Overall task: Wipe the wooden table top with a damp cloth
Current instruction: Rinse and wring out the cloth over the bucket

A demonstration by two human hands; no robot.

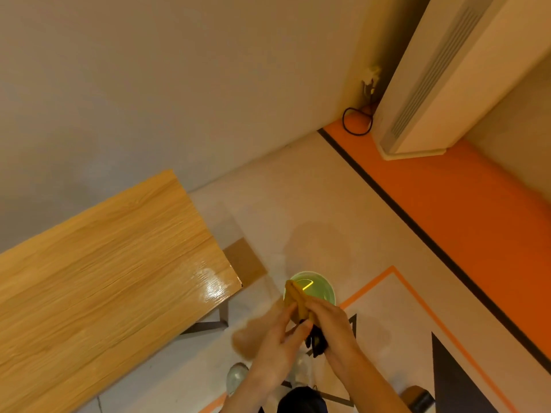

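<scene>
Both hands are on the cloth [296, 298], held over the green bucket [320, 289] on the floor. Left hand [278, 342] has its fingers curled round the lower end, right hand [329, 321] grips it from the other side. The worktop [98, 272] sits to the left, glossy at its near corner.

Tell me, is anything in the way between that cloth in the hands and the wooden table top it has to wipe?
Nothing visible is. Both hands, left hand and right hand, hold the cloth over the green bucket on the floor. The table top lies to the left, with only open space between.
</scene>
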